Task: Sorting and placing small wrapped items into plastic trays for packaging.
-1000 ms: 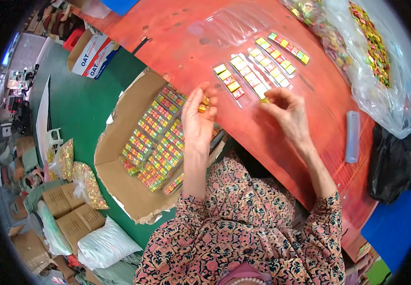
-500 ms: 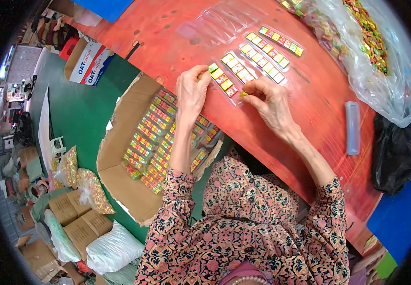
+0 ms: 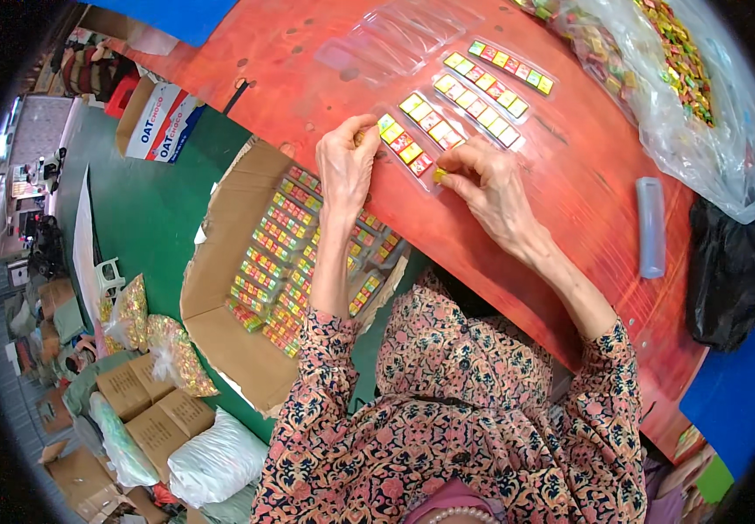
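Between the thumb and fingertips of my right hand [image 3: 491, 188] is a small yellow wrapped candy [image 3: 439, 175], close to the lower end of the nearest filled strip [image 3: 406, 146]. That strip is a clear plastic tray with a single row of small green, yellow and red wrapped pieces. Just left of its upper end, my left hand [image 3: 345, 170] is closed, with a bit of gold-yellow showing at its fingers, likely another wrapped candy. Several similar filled strips [image 3: 480, 110] lie side by side beyond my right hand.
Empty clear trays [image 3: 404, 39] lie at the table's far side. Clear bags of loose wrapped pieces [image 3: 674, 61] stand at the far right, above a translucent tube-shaped piece [image 3: 651, 227] and a black bag [image 3: 727, 275]. A cardboard box [image 3: 229, 244] of filled strips sits below the table edge.
My left hand has drawn slightly away from the nearest strip's upper end, and a gold-yellow bit now shows at its fingers. My right hand still pinches the yellow candy, shifted slightly left.
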{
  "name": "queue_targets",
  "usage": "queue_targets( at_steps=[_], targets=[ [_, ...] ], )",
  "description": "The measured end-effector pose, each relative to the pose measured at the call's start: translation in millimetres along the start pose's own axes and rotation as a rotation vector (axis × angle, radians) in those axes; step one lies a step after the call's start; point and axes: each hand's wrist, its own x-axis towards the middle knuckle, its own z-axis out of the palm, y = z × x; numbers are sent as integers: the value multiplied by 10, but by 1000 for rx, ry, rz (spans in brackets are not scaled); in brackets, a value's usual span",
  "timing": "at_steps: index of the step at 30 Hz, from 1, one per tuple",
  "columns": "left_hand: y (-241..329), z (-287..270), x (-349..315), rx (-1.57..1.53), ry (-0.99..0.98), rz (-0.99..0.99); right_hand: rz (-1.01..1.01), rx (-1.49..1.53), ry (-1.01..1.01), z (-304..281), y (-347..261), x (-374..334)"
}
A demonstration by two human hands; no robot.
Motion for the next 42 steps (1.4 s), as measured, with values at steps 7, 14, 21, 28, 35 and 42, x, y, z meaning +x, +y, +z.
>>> queue_targets(
  at_steps=[7, 14, 21, 28, 35, 42],
  targets=[
    [-124, 62, -16, 37, 56, 63, -296, -235, -33, 86, 0, -5],
    [-123, 93, -57, -21, 64, 5, -244, -312, -10, 70, 21, -95],
    [-82, 130, -84, -29, 95, 1, -155, -323, 78, 91, 25, -125],
    [-124, 115, -89, -58, 88, -6, -122, -330, 80, 140, -35, -79],
    [-60, 113, -100, -11, 107, 32, -147, -324, 48, 118, 5, -60],
    [-206, 136, -83, -224, 143, -3, -196, -233, 6, 74, -17, -56]
  ],
)
